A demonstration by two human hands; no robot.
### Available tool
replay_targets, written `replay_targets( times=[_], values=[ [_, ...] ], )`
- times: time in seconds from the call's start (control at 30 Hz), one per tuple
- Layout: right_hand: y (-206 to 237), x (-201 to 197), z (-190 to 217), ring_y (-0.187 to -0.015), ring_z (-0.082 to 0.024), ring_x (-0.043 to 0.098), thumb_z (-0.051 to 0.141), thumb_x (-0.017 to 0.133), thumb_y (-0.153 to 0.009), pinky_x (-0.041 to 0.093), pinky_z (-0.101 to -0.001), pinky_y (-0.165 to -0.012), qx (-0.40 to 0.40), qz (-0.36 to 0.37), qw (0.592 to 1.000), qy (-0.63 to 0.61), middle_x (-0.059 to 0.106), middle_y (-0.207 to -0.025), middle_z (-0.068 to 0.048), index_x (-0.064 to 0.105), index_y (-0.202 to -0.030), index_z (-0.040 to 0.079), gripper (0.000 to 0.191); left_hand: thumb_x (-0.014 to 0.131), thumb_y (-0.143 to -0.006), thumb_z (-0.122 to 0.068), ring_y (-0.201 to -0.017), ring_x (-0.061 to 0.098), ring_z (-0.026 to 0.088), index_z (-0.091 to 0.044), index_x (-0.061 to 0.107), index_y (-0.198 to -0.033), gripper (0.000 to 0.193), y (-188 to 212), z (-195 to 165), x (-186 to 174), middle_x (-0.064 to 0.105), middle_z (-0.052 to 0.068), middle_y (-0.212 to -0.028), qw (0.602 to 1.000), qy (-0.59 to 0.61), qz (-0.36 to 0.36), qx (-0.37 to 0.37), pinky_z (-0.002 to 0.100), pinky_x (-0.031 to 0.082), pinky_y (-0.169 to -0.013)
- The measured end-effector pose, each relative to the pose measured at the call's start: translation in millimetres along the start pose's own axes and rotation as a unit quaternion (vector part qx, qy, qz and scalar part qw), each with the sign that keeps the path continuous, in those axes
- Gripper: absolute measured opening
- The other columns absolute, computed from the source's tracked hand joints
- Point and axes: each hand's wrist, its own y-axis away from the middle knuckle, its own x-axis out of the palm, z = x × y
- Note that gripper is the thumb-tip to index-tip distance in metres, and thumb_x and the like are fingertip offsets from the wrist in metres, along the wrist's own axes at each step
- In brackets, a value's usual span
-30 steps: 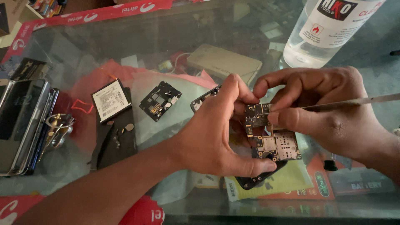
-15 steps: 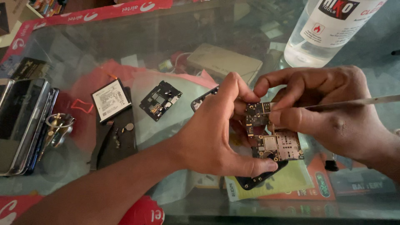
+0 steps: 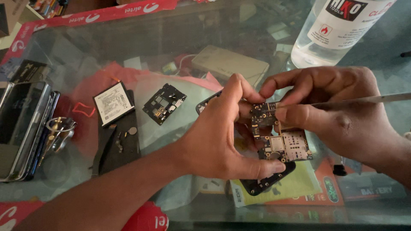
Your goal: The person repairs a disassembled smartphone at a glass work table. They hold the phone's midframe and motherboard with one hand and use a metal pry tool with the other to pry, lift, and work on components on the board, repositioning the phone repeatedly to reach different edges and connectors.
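**Circuit board held steady, tool tip kept at its top edge**

Almost nothing is seen to have moved over the last second: the work remains fine probing in one spot. The circuit board (image 3: pixel 280 139), thin, rigid and studded with metal shields, is pinched between thumb and fingers of the left hand (image 3: pixel 218 137). A slim metal tool (image 3: pixel 364 99) is pinched by the right hand (image 3: pixel 338 113). Left of the hands lie a flat battery (image 3: pixel 113 102) and a black plastic frame (image 3: pixel 164 104); beyond the right hand stands a clear bottle (image 3: pixel 329 34) on the glass tabletop (image 3: pixel 77 55).

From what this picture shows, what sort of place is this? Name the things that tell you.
Probably a phone repair bench: the left hand and right hand hold a bare circuit board, with a loose battery and a clear liquid bottle on the glass counter.
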Motion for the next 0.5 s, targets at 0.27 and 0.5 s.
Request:
replay_targets(
  times=[0.27,0.5],
  values=[
    [-0.5,-0.7,0.9,-0.087,-0.015,0.078,-0.003,0.073,-0.082,0.069,-0.0287,-0.072,-0.009,0.012,1.0,-0.009,0.076,-0.121,-0.018,0.071,-0.08,-0.005,0.004,0.091,-0.079,-0.021,-0.089,0.069,0.008,-0.005,0.034,-0.126,0.076,-0.8,-2.5,1.5,0.073,0.01,-0.102,0.999,0.036,0.002,0.014,0.025,0.059,-0.075],
    [-1.4,0.2,1.0,-0.086,-0.015,0.078,-0.003,0.073,-0.083,0.069,-0.0291,-0.073,-0.016,0.0,1.0,-0.007,0.076,-0.121,-0.018,0.072,-0.081,-0.005,0.003,0.089,-0.076,-0.014,-0.066,0.065,0.006,-0.005,0.033,-0.129,0.078,-1.9,-10.8,0.7,0.071,0.007,-0.081,0.998,0.038,-0.003,-0.045,0.023,0.052,-0.06]
  ],
)
